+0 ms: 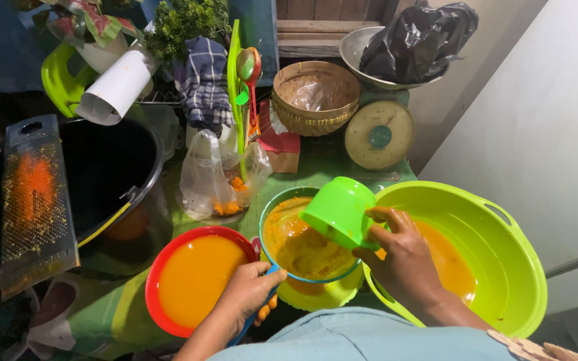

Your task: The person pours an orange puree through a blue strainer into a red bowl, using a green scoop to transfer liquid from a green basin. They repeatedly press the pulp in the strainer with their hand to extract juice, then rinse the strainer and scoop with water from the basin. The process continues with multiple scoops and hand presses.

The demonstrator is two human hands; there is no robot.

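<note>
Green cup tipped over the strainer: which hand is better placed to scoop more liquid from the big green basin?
Probably the right hand. It already holds the green cup, directly beside the green basin. The left hand grips the strainer handle, away from the basin.

We curl our left hand point(249, 294) into a closed grip near the body, knuckles up, forearm angling in from the near edge. Our right hand point(403, 257) reaches farther and leftward, fingers wrapped tight, wrist bent, forearm running back to the near right.

Strainer point(306, 244) sits between bowl point(192, 281) left and basin point(496, 261) right.
</note>
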